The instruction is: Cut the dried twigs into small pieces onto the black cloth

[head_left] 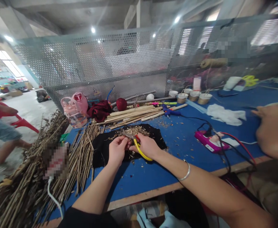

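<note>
My right hand [146, 146] is closed on a pair of scissors with yellow handles [144, 155], whose metal blades point up and left. Close beside the blades, my left hand [117, 151] has its fingers pinched together; whatever lies between them is too small to make out. Both hands are over a black cloth [101, 150] spread on the blue tabletop [129, 182]. A heap of short, pale plant clippings [139, 129] sits on the cloth just beyond the blades, with more bits scattered around.
Bundled dry stalks [79, 158] cover the left side. Behind the cloth are pale sticks [131, 114], a blue glue gun [169, 110] and a pink bottle [76, 109]. A purple power strip [211, 142] with cables lies right, near a co-worker's hand [274, 110]. Mesh panel [93, 63] behind.
</note>
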